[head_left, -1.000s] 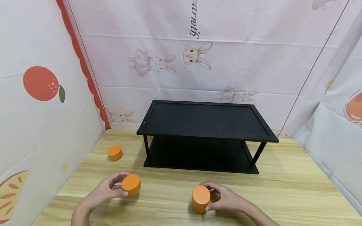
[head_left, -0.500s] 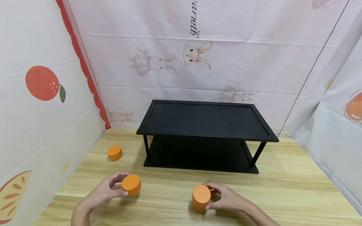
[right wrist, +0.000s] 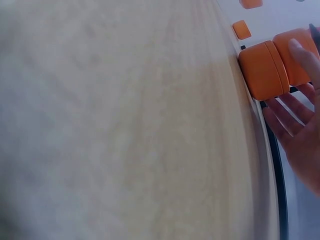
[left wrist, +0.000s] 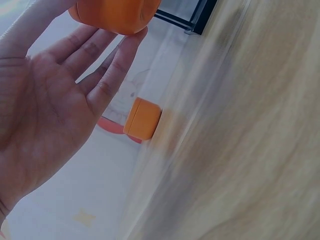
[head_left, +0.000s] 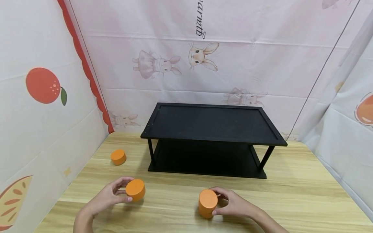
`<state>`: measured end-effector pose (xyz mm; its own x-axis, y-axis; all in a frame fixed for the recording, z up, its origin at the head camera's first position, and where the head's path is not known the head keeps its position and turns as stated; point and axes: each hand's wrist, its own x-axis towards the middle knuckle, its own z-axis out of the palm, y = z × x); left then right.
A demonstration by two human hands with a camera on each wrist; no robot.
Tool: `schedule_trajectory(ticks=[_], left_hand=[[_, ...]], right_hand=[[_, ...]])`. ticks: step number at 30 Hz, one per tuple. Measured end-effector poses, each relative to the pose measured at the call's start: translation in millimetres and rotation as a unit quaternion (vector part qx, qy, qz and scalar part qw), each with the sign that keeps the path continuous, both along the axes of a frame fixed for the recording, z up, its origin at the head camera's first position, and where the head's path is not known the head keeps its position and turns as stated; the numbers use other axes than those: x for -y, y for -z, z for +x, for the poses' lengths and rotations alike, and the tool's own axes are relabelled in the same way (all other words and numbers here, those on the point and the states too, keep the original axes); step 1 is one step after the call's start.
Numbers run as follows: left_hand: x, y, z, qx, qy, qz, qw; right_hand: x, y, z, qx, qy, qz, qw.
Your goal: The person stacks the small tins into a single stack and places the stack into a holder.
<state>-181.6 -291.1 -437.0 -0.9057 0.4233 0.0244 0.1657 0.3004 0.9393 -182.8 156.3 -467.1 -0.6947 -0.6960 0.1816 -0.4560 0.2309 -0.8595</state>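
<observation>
My left hand [head_left: 108, 196] pinches a short orange cylinder [head_left: 135, 189] between thumb and fingers, tilted and held just over the table. On the right, my right hand [head_left: 234, 203] grips an upper orange cylinder [right wrist: 295, 55] from its right side. That one sits on a lower orange cylinder [right wrist: 262, 72], which stands on the table; a thin seam line runs round the lower one near its top. Another short orange cylinder [head_left: 118, 157] stands apart at the left, beyond my left hand.
A black two-level shelf [head_left: 209, 124] stands at the back of the wooden table [head_left: 303, 187], behind both hands. Printed cloths [head_left: 128, 35] with rabbits and fruit hang at the back and sides.
My right hand and the upper cylinder in it have shifted very slightly right. The left hand keeps its cylinder in nearly the same place.
</observation>
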Motion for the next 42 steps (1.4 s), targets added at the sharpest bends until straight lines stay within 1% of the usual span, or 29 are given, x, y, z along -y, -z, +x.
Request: schedule_trajectory(ticks=[4,8,19,32,37,42], left_hand=[[-0.2,0.2,-0.5,0.002,0.001,0.001,1.0000],[-0.2,0.0,-0.7,0.006,0.003,0.002,1.0000],[-0.3,0.2,-0.2,0.003,0.003,0.000,1.0000],[0.0,1.4,-0.5,0.000,0.003,-0.003,1.0000],[0.2,1.9,-0.5,-0.007,0.003,-0.002,1.0000],[-0.2,2.4,-0.2,-0.012,0.000,-0.002,0.9999]], right_hand=[[0.1,1.9,-1.1,0.003,0.000,0.007,1.0000],[0.6,2.4,-1.2,0.018,-0.001,0.018,0.9997],[0.0,0.6,-0.8,0.044,-0.014,0.012,0.9989],[-0.8,3.0,-2.4,0.034,-0.008,0.017,0.9993],[-0.8,1.3,-1.0,0.026,-0.008,0.015,0.9995],[-1.5,1.4,-0.4,0.028,-0.004,0.021,0.9994]])
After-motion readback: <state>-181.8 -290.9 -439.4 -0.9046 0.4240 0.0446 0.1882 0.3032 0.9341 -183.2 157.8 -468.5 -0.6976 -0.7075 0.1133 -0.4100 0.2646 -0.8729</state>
